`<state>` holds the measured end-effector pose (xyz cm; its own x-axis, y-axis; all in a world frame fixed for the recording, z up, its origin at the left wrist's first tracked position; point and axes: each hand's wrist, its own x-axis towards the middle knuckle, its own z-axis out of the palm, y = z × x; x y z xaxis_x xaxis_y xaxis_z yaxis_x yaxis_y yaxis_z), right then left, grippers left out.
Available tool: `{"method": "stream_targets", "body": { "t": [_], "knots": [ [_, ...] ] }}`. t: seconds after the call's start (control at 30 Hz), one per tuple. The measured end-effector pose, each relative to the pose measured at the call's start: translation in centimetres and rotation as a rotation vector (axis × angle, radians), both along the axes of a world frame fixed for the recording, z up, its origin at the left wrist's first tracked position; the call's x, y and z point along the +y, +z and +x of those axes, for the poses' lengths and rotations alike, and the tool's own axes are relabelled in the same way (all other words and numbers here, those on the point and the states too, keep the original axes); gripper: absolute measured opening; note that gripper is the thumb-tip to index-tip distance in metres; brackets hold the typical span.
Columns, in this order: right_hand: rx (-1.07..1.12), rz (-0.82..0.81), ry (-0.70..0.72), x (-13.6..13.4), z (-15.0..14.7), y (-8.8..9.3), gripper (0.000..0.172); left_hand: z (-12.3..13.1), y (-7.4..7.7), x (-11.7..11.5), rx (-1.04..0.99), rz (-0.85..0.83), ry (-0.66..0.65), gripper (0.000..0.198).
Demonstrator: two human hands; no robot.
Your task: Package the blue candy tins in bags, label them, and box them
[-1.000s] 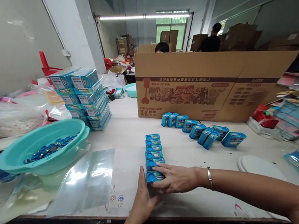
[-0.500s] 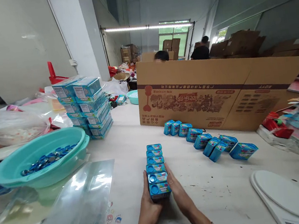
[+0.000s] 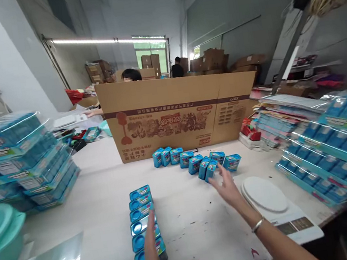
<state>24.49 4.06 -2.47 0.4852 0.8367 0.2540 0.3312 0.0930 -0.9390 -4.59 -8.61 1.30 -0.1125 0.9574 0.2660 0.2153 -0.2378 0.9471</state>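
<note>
Right grip [image 3: 226,186]: thumb and fingers spread, nothing held, fingertips just beside the nearest loose pack [image 3: 211,170]; contact cannot be told. Left grip [image 3: 154,252]: thumb well apart from fingers, no pack between them, raised over the near end of the row [image 3: 139,214]; whether it touches, cannot tell.

Packs: six in the row on the counter [image 3: 103,205], close together; the loose group stands at mixed angles before the carton [image 3: 168,94], some packs leaning close to one another.

Handling, by judgement: small and probably light, one hand enough. Walls look stiff, rims neat; glossy skin may slide under dry fingertips. Likely to dent rather than break. Best hold: thumb and fingers across two opposite side walls, below the rim, leaving the lid's round recess alone. Narrow footing; a sideways nudge could tip a neighbour.
</note>
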Motion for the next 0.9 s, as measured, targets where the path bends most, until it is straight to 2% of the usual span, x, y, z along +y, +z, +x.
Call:
{"method": "stream_targets", "body": {
  "t": [0.07,0.13,0.2,0.23,0.27,0.37,0.47,0.63,0.77,0.9],
  "knots": [
    [0.142,-0.095,-0.106,1.7,2.6,0.6,0.103,3.3,2.6,4.5,-0.035,-0.039,-0.184,0.085],
    [0.263,-0.171,-0.143,2.9,3.5,0.6,0.109,6.8,4.1,10.7,-0.01,-0.046,-0.281,0.083],
    [0.317,-0.199,-0.145,3.5,3.5,0.1,0.109,9.9,4.6,17.1,0.154,0.013,-0.244,0.083],
    [0.341,-0.205,-0.148,3.6,3.3,-0.3,0.108,11.1,4.6,20.0,0.282,0.039,-0.232,0.083],
    [0.364,-0.208,-0.152,3.7,3.0,-0.8,0.106,12.1,4.5,22.5,0.321,0.05,-0.225,0.084],
    [0.449,-0.176,-0.161,4.3,2.3,-2.4,0.096,13.4,4.0,27.4,0.441,0.054,-0.218,0.079],
    [0.568,-0.109,-0.166,5.2,1.7,-3.9,0.09,13.6,3.5,29.5,0.593,-0.007,-0.22,0.066],
    [0.6,-0.049,-0.132,6.5,1.5,-5.0,0.078,14.3,2.7,29.9,0.879,-0.056,-0.268,0.052],
    [0.58,-0.046,-0.117,6.5,1.6,-4.6,0.068,15.2,2.7,29.9,0.98,-0.089,-0.331,0.061],
    [0.572,-0.054,-0.142,6.2,1.2,-4.0,0.071,15.6,2.8,30.4,0.971,-0.152,-0.385,0.075]
  ]
}}
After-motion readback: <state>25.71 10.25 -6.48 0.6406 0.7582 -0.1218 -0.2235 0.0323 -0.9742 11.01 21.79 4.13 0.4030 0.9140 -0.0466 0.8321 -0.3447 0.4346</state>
